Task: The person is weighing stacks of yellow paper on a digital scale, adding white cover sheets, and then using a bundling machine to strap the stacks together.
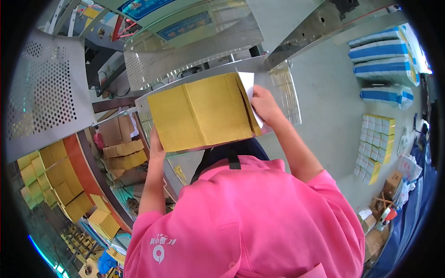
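Observation:
A flattened yellow cardboard carton (pixel 213 113) with a crease down its middle lies before me over a metal work surface. My left hand (pixel 156 143) grips its left edge near the lower corner; the carton partly hides the fingers. At the right end, two cardboard layers stand slightly apart, and white flaps (pixel 247 83) show beside them. There my right hand (pixel 265 104) is closed, with fingers curled against the white flap and the carton's edge.
A perforated metal guard (pixel 185 55) rises beyond the carton, and a perforated panel (pixel 46 88) is at left. A metal beam (pixel 315 30) crosses at upper right. Stacked cartons (pixel 374 146) and blue-and-white sacks (pixel 382 58) stand on the floor right; folded cardboard (pixel 123 148) lies left.

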Demonstrator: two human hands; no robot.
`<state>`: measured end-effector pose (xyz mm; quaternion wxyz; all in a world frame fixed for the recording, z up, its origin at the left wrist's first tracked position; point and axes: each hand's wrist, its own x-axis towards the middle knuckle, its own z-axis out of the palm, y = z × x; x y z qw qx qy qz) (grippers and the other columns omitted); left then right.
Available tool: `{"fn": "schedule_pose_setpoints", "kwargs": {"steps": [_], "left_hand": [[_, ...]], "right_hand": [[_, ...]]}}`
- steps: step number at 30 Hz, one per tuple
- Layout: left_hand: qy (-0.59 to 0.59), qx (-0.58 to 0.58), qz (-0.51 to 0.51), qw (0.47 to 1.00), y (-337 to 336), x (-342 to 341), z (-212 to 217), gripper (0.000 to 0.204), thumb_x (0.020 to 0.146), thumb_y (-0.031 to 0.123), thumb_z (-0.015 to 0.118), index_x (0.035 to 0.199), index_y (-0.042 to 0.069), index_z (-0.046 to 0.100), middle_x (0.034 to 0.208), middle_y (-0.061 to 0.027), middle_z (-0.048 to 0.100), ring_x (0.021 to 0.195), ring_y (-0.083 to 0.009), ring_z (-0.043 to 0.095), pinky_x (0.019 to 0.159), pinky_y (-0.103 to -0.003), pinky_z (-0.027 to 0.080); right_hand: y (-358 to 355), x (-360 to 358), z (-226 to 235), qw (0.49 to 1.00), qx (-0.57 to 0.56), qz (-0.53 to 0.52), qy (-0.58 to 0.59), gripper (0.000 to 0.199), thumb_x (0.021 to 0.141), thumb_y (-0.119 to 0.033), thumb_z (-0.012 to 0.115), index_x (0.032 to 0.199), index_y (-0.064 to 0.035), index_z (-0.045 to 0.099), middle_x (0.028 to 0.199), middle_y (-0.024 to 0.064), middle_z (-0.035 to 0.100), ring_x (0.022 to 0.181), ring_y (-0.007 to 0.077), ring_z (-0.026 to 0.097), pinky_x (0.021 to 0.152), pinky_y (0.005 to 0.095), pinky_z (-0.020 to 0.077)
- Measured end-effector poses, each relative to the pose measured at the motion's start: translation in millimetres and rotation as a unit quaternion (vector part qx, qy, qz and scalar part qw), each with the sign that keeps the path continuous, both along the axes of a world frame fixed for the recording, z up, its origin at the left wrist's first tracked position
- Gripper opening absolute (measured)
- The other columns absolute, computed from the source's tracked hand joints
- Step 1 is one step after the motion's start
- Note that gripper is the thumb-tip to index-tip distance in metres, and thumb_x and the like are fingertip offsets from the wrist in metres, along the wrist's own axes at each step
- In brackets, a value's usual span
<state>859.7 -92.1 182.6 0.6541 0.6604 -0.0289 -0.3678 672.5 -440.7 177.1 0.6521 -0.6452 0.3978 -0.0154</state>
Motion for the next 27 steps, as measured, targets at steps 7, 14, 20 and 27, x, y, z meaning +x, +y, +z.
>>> {"fn": "schedule_pose_setpoints", "kwargs": {"steps": [7, 14, 20, 27], "left_hand": [[-0.479, 0.184, -0.229, 0.827, 8.7, 8.0, 12.7, 0.044, 0.103, 0.031, 0.039, 0.132, 0.0, 0.051, 0.126, -0.0076, 0.057, 0.114, -0.0194, 0.055, 0.094, -0.033, 0.044], [0.07, -0.076, 0.009, 0.995, -10.2, 2.4, 37.1, 0.051, 0.102, 0.041, 0.04, 0.134, 0.002, 0.048, 0.128, -0.0083, 0.057, 0.116, -0.0209, 0.055, 0.098, -0.034, 0.042], [-0.007, -0.033, -0.045, 0.998, -15.4, 5.5, 43.6, 0.05, 0.102, 0.035, 0.041, 0.136, -0.002, 0.045, 0.133, -0.0099, 0.053, 0.122, -0.0188, 0.049, 0.103, -0.033, 0.036], [0.07, -0.066, -0.011, 0.995, -18.9, 8.5, 47.0, 0.051, 0.103, 0.036, 0.039, 0.136, -0.001, 0.045, 0.134, -0.0091, 0.052, 0.122, -0.0186, 0.049, 0.103, -0.033, 0.037]], "right_hand": [[12.7, 5.5, 39.9, 0.958, -0.268, 0.071, 0.067, 0.036, 0.083, -0.006, 0.046, 0.117, -0.0078, 0.058, 0.1, 0.0176, 0.066, 0.095, 0.0386, 0.061, 0.083, 0.0452, 0.0481], [24.2, -8.3, 49.0, 0.992, -0.124, 0.024, -0.009, 0.03, 0.091, -0.015, 0.054, 0.119, -0.0068, 0.061, 0.104, 0.0158, 0.069, 0.096, 0.0299, 0.066, 0.085, 0.0355, 0.0498], [37.0, -16.1, 51.3, 0.993, -0.07, -0.056, -0.073, 0.031, 0.097, -0.024, 0.053, 0.119, -0.0057, 0.064, 0.101, 0.0126, 0.07, 0.091, 0.0174, 0.065, 0.083, 0.03, 0.0491], [37.9, -5.0, 77.4, 0.997, 0.003, -0.064, -0.045, 0.034, 0.097, -0.027, 0.054, 0.12, -0.0034, 0.063, 0.097, 0.0068, 0.069, 0.086, 0.0106, 0.061, 0.08, 0.0255, 0.0488]]}}
